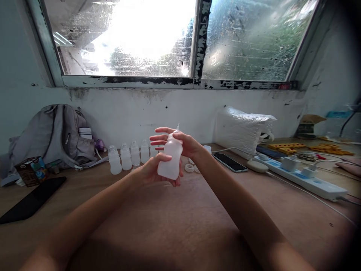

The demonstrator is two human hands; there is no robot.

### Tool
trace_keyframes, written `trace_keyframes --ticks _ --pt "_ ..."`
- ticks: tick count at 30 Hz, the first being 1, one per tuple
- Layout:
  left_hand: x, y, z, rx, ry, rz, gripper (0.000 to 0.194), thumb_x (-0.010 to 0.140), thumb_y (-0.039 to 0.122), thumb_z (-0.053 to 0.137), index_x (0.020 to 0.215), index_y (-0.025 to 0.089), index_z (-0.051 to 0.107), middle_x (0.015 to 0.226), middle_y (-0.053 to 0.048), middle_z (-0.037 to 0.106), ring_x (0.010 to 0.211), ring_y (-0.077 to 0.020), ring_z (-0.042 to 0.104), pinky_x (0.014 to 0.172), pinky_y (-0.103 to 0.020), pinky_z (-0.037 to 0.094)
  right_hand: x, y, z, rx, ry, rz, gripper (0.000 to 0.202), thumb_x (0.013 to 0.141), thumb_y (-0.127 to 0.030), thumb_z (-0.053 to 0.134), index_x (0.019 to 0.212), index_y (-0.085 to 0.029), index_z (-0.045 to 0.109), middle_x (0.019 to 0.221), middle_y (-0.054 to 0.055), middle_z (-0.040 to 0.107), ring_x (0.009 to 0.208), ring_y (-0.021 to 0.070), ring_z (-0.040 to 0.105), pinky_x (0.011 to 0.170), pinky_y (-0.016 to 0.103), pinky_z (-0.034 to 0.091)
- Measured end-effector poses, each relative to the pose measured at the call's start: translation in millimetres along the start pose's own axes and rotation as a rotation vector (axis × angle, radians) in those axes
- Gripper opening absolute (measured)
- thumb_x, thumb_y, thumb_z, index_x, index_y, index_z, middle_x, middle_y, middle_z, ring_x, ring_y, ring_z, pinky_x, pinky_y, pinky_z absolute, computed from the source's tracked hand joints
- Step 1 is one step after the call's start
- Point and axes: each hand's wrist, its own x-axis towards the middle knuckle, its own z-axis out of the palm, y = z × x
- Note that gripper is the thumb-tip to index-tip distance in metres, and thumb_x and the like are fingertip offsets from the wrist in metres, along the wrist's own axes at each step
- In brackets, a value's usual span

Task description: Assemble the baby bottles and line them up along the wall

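A translucent white baby bottle (169, 160) is held up in front of me, slightly tilted, with a clear pointed teat (177, 129) on top. My left hand (158, 167) wraps round its lower body, thumb across the front and fingertips showing at the right underside. At the neck, my right hand (184, 142) holds the bottle between its thumb and the fingers behind, which stretch out to the left. Beyond my left hand, several similar bottles (114, 161) stand upright in a row. White rings (189, 168) lie behind my right wrist, partly hidden by the arm.
Left on the table are a grey backpack (60, 131), a small box (32, 171) and a black tablet-like slab (34, 199). To the right lie a phone (229, 162), a puffy white package (239, 130), a power strip (304, 177) with cables and yellow pieces (286, 147). A person's hand (349, 166) shows far right.
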Motion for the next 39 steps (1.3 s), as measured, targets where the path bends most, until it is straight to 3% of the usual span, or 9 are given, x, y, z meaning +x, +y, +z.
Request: trace_keyframes --ticks 3,5,11,17,23,27,30,33,39 --pt "0 -7 2.9 -0.075 -0.131 -0.064 0.03 0.061 0.036 0.056 0.081 0.014 0.051 0.07 -0.005 0.059 0.056 -0.0191 0.059 0.048 -0.029 0.044 -1 -4 11 -0.064 -0.061 0.079 0.023 0.068 -0.03 0.061 0.087 -0.017 0.061 0.089 0.005 0.066 0.093 0.0189 0.058 0.086 0.034 0.042" --pt "0 -10 1.4 -0.017 -0.123 -0.085 0.029 0.059 0.032 0.058 0.081 0.015 0.052 0.07 -0.004 0.059 0.059 -0.0193 0.058 0.049 -0.029 0.044 -1 -7 18 -0.144 -0.051 0.133 0.015 0.067 -0.026 0.061 0.079 -0.016 0.062 0.082 0.004 0.066 0.088 0.0179 0.059 0.079 0.03 0.045" --pt "2 -9 -5.5 0.361 0.159 0.046 0.021 0.063 0.023 0.06 0.083 0.014 0.057 0.08 -0.005 0.06 0.071 -0.0183 0.057 0.062 -0.03 0.045 -4 -12 25 -0.322 0.056 0.122 0.013 0.063 -0.021 0.064 0.075 -0.017 0.062 0.076 0.003 0.063 0.08 0.0174 0.06 0.068 0.027 0.048" --pt "4 -5 -10.6 0.65 0.392 0.15 0.012 0.065 0.021 0.059 0.075 0.015 0.059 0.075 -0.004 0.059 0.073 -0.0185 0.054 0.058 -0.026 0.042 -2 -9 27 -0.456 0.215 0.013 0.011 0.064 -0.016 0.059 0.075 -0.017 0.062 0.069 0.0 0.06 0.067 0.0119 0.056 0.056 0.021 0.043" --pt "5 3 -19.6 0.902 0.597 0.157 0.015 0.062 0.028 0.063 0.07 0.016 0.058 0.068 -0.003 0.057 0.064 -0.0176 0.054 0.052 -0.026 0.04 3 -5 34 -0.495 0.352 -0.158 0.012 0.066 -0.018 0.058 0.078 -0.018 0.059 0.069 -0.001 0.058 0.074 0.0135 0.056 0.067 0.025 0.043" --pt "-12 32 -22.9 1.279 0.694 -0.075 0.039 0.06 0.043 0.062 0.091 0.02 0.056 0.072 -0.002 0.059 0.066 -0.0208 0.055 0.052 -0.026 0.038 4 -3 19 -0.603 0.323 -0.16 0.022 0.073 -0.03 0.058 0.091 -0.019 0.057 0.1 0.004 0.058 0.089 0.0165 0.055 0.074 0.028 0.043" --pt "-38 62 -30.4 1.582 0.761 -0.444 0.05 0.058 0.051 0.058 0.097 0.02 0.051 0.073 -0.004 0.06 0.067 -0.0233 0.055 0.054 -0.027 0.036 6 12 -4 -0.803 0.265 0.018 0.044 0.07 -0.041 0.062 0.109 -0.023 0.051 0.117 0.006 0.051 0.104 0.0211 0.049 0.078 0.031 0.043" --pt "-63 82 -44.4 1.626 0.676 -0.729 0.052 0.053 0.052 0.06 0.093 0.02 0.05 0.087 -0.008 0.059 0.075 -0.0245 0.055 0.055 -0.026 0.037 10 45 -22 -0.977 0.129 0.244 0.056 0.068 -0.044 0.064 0.117 -0.024 0.046 0.124 0.008 0.047 0.111 0.0255 0.043 0.082 0.036 0.042" --pt "-80 92 -67.1 1.604 0.599 -0.743 0.058 0.052 0.056 0.059 0.096 0.02 0.051 0.1 -0.009 0.056 0.087 -0.0253 0.052 0.063 -0.026 0.038 15 106 -18 -1.331 -0.076 0.277 0.049 0.067 -0.029 0.065 0.114 -0.021 0.052 0.121 0.012 0.049 0.117 0.0317 0.037 0.094 0.043 0.03"
